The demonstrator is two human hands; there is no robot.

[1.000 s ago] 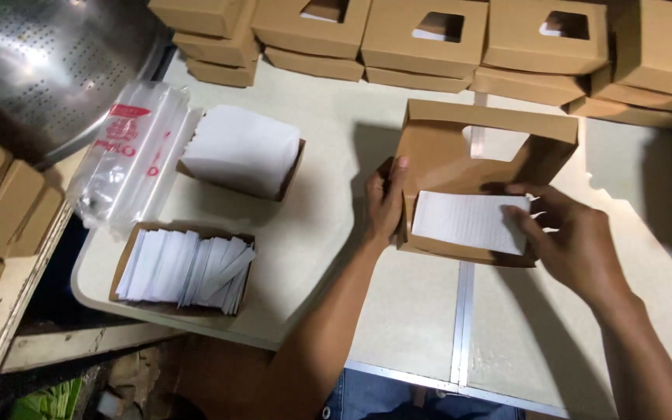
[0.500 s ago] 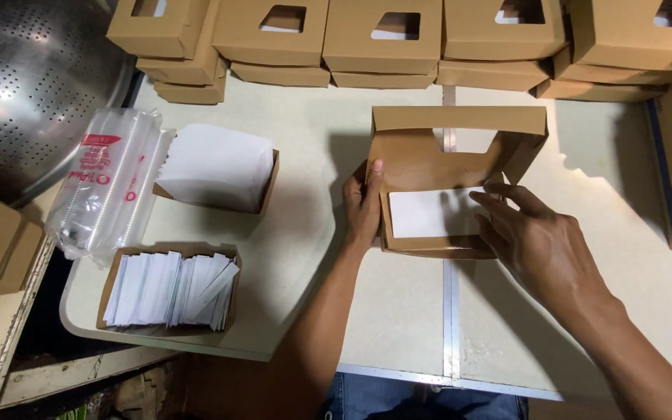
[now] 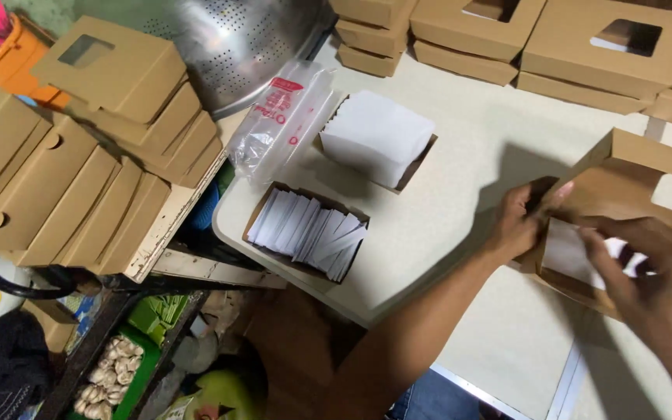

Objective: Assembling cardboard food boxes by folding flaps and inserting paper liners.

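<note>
An open brown cardboard box (image 3: 624, 167) with a window in its lid sits at the right of the cream table (image 3: 460, 233). White paper (image 3: 565, 253) lies inside it. My left hand (image 3: 516, 222) grips the box's left wall. My right hand (image 3: 647, 284) is blurred, its fingers spread over the white paper in the box. Whether it pinches the paper cannot be told.
A low tray of white slips (image 3: 309, 231), a box holding a white paper stack (image 3: 375, 138) and a clear plastic bag (image 3: 281, 120) lie left of the hands. Stacked window boxes (image 3: 554, 39) line the far edge. Folded boxes (image 3: 79, 163) and a metal colander (image 3: 235, 39) sit at left.
The view has swung left, so the box and both hands now sit at the right edge. My left hand stays on the box's left wall; my right hand moves over the paper.
</note>
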